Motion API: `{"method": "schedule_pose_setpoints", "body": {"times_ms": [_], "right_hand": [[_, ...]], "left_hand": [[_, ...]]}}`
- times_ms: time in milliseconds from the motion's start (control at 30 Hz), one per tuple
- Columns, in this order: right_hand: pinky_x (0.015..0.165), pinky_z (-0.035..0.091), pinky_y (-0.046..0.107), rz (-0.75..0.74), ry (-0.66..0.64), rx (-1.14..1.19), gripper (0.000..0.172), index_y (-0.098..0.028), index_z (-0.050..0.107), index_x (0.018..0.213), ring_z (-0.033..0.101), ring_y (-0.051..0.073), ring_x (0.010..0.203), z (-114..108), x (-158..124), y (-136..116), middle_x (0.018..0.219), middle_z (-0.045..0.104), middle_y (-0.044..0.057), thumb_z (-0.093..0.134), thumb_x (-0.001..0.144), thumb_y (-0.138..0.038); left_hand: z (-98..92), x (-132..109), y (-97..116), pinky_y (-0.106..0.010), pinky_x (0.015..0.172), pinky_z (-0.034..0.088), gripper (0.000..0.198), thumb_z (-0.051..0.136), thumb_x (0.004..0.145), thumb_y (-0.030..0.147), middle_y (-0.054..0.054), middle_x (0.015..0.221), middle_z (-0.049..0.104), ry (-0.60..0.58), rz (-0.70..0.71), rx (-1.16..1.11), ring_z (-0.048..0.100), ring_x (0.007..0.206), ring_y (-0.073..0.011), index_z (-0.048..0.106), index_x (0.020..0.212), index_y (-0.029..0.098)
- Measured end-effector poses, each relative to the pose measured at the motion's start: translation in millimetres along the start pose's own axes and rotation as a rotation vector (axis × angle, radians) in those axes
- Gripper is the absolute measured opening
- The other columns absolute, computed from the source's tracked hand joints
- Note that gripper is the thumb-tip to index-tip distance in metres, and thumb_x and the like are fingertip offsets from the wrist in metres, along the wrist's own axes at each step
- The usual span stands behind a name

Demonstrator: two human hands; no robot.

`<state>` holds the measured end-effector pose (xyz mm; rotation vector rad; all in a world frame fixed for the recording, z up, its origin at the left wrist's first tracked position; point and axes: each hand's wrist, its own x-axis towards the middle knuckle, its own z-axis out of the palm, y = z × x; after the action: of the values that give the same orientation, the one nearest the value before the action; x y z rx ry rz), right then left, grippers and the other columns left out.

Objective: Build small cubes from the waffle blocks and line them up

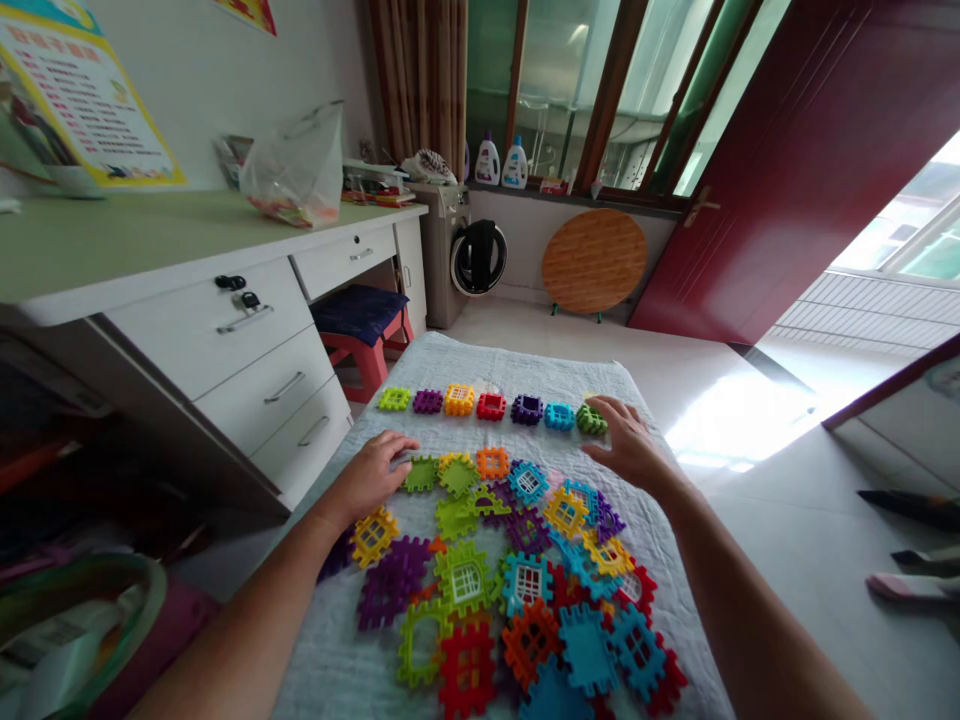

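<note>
At the right end of a row of small blocks stands a green interlocking block [592, 420]. The fingertips of my right hand [628, 445] are at its far right side, thumb apart from them and nearer to me. My left hand [376, 468] is low over the cloth with fingers apart, beside a flat green tile [420, 474]. Also in the row are a light blue block [559, 416], a dark purple block [527, 409], a red block [491, 407] and a yellow block [459, 400]. Nearer me lies a loose pile of notched plastic tiles [527, 580].
A pale cloth [450, 355] covers the table. White drawers [217, 330] stand to the left, with a red stool [367, 335] beyond. A washing machine [442, 260] and a round wooden tabletop [596, 260] are at the back. A bucket [150, 610] stands at lower left.
</note>
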<state>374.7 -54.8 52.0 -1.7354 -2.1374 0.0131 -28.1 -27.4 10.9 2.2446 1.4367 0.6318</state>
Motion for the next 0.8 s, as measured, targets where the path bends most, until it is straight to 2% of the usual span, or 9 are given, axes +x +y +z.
{"method": "schedule_pose_setpoints", "body": {"times_ms": [100,233,367,533,700,800], "right_hand": [[0.097,0.037,0.046,-0.081,-0.079,0.097,0.055,-0.024,0.048,0.127,0.042,0.029,0.119,3,-24,-20,0.129,0.049,0.010,0.061,0.074,-0.034],[0.094,0.040,0.045,-0.086,-0.141,0.174,0.042,-0.023,0.056,0.118,0.048,0.028,0.112,16,-43,-33,0.121,0.054,0.010,0.059,0.076,-0.031],[0.094,0.041,0.044,-0.045,-0.121,0.221,0.031,-0.021,0.059,0.110,0.051,0.026,0.107,30,-49,-32,0.113,0.057,0.011,0.054,0.081,-0.032],[0.094,0.041,0.043,-0.047,-0.076,0.271,0.029,-0.022,0.060,0.106,0.053,0.026,0.105,38,-51,-24,0.112,0.058,0.009,0.053,0.083,-0.038],[0.095,0.040,0.042,-0.016,-0.052,0.300,0.025,-0.021,0.062,0.101,0.053,0.025,0.105,41,-51,-22,0.109,0.059,0.009,0.053,0.083,-0.035],[0.095,0.040,0.041,-0.012,-0.038,0.312,0.021,-0.020,0.062,0.098,0.054,0.024,0.103,41,-50,-22,0.107,0.060,0.009,0.052,0.083,-0.030]], "left_hand": [[-1.9,-1,1,-0.036,0.089,0.046,0.032,0.050,0.075,0.028,-0.007,0.100,0.058,-0.037,-0.014,-0.004,0.057,0.092,-0.0215,0.063,0.101,0.016],[-0.5,-3,3,-0.034,0.085,0.047,0.032,0.055,0.073,0.030,-0.006,0.096,0.058,-0.061,0.004,-0.006,0.058,0.088,-0.0202,0.063,0.100,0.017],[2.0,-3,3,-0.035,0.086,0.046,0.033,0.056,0.073,0.032,-0.007,0.099,0.058,-0.045,0.023,0.001,0.058,0.091,-0.0213,0.063,0.102,0.017],[5.8,-4,11,-0.037,0.091,0.043,0.032,0.055,0.077,0.035,-0.007,0.103,0.058,-0.014,0.070,0.000,0.055,0.097,-0.0227,0.063,0.104,0.019],[6.7,-6,20,-0.038,0.094,0.039,0.050,0.066,0.070,0.043,-0.008,0.111,0.058,-0.073,0.144,0.043,0.051,0.103,-0.0252,0.059,0.114,0.020],[7.4,-7,23,-0.039,0.095,0.038,0.050,0.068,0.070,0.041,-0.008,0.114,0.057,-0.057,0.167,0.059,0.049,0.104,-0.0257,0.059,0.115,0.020]]}}
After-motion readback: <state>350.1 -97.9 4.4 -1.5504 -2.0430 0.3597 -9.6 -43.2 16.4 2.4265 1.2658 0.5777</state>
